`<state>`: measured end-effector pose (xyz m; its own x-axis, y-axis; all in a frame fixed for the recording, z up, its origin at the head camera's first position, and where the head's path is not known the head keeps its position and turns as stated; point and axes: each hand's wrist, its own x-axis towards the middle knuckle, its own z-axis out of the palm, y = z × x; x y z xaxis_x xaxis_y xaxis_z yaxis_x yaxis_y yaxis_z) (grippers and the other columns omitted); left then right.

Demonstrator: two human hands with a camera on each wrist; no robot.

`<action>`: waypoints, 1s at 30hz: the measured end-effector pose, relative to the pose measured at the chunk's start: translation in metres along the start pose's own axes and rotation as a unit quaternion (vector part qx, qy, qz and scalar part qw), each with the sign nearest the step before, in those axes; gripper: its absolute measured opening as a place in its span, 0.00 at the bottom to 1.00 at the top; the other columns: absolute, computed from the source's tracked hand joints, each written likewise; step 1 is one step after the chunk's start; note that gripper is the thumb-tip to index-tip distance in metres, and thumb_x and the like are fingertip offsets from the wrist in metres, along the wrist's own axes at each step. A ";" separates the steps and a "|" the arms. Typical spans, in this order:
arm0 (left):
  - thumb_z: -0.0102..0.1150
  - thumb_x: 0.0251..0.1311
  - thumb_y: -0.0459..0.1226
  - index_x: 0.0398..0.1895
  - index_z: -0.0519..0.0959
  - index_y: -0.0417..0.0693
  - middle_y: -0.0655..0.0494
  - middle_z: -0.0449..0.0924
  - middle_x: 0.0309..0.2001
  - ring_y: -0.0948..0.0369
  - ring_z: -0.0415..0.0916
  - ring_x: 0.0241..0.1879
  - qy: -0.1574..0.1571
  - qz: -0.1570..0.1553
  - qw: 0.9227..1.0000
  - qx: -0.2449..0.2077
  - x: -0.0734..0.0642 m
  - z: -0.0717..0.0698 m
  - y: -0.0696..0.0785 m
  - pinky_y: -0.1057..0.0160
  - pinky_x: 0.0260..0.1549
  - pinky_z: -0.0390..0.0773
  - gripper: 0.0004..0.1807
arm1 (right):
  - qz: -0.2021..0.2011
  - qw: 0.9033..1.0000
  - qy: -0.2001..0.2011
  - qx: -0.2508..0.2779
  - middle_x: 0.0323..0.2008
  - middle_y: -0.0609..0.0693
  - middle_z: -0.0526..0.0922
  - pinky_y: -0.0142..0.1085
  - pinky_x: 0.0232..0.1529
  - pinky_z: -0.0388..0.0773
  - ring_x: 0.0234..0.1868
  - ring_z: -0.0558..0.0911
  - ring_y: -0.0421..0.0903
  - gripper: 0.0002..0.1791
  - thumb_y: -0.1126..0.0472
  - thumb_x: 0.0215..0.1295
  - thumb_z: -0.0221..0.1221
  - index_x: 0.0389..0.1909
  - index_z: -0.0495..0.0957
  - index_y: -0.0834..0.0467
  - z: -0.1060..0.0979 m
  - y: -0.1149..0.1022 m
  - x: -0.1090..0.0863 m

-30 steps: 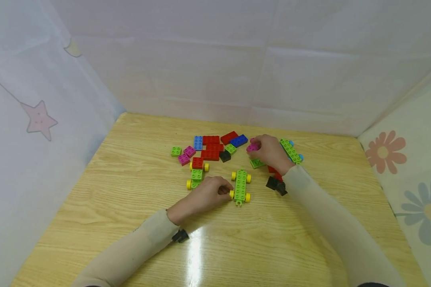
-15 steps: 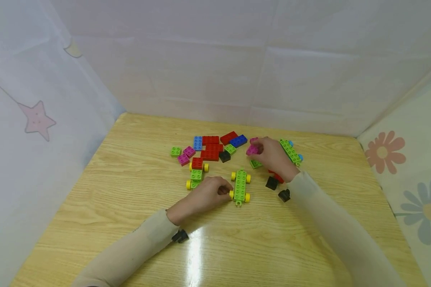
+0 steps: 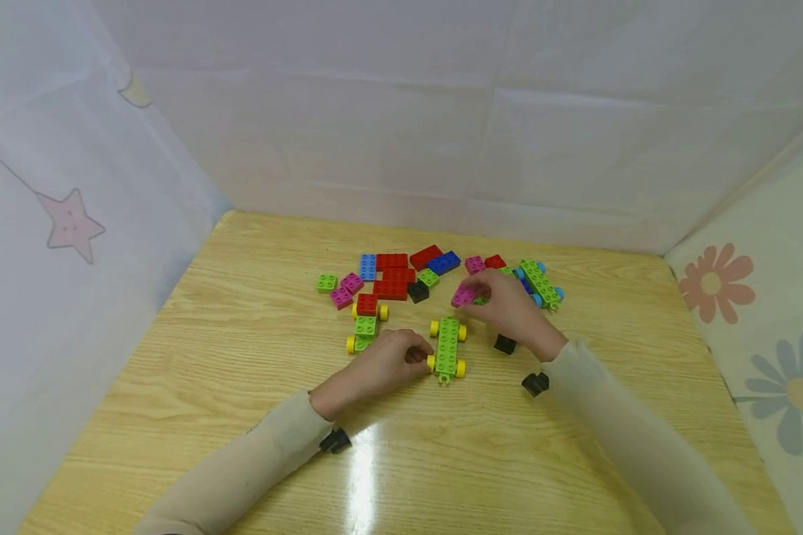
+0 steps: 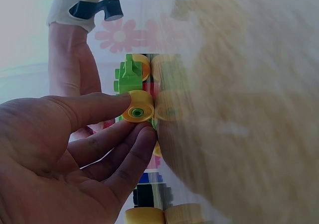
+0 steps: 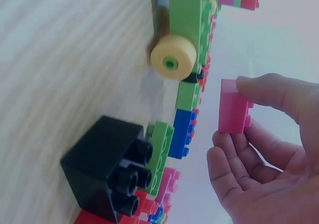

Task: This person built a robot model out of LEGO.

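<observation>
Your right hand (image 3: 508, 306) has drawn the pink block (image 3: 462, 297) nearer the green car base (image 3: 447, 345), pinching its sides, seemingly to leave the underside free; your left hand (image 3: 383, 364) pinches a yellow wheel (image 4: 140, 108), probably steadying the green car base on the table (image 3: 455, 461).

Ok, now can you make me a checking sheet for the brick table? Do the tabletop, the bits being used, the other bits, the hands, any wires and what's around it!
Surface: wooden table, shiny near the front.
Things in use: green base standing on yellow wheels; pink brick held above the table.
Clutter: red bricks, a dark blue brick, a blue-wheeled base and more loose bricks.
Hands: left hand holds one yellow wheel of the green base; right hand pinches the pink brick.
Cables: nothing seen.
Surroundings: pale sheets with a pink star and flowers.
</observation>
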<state>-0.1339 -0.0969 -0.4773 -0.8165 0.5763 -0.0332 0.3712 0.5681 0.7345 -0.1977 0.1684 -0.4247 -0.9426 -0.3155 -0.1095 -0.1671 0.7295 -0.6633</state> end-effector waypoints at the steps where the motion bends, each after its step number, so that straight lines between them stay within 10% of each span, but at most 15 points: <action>1: 0.69 0.76 0.36 0.57 0.91 0.43 0.53 0.94 0.51 0.63 0.88 0.46 -0.001 0.000 1.000 0.004 -0.001 0.000 0.001 0.60 0.51 0.90 0.12 | 0.002 1.000 -0.001 0.007 0.61 0.52 0.88 0.57 0.69 0.82 0.63 0.84 0.58 0.25 0.52 0.73 0.75 0.67 0.84 0.54 0.001 -0.001 -0.002; 30: 0.70 0.76 0.35 0.58 0.90 0.42 0.50 0.93 0.54 0.60 0.90 0.49 -0.008 -0.019 1.000 -0.005 -0.005 -0.006 0.013 0.55 0.55 0.91 0.13 | -0.010 0.997 -0.063 0.047 0.60 0.49 0.88 0.55 0.68 0.85 0.62 0.86 0.53 0.19 0.55 0.72 0.76 0.62 0.88 0.50 0.021 -0.001 -0.027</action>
<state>-0.1276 -0.0955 -0.4632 -0.8232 0.5631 -0.0722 0.3351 0.5846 0.7389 -0.1664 0.1637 -0.4367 -0.8947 -0.4073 -0.1832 -0.1525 0.6641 -0.7319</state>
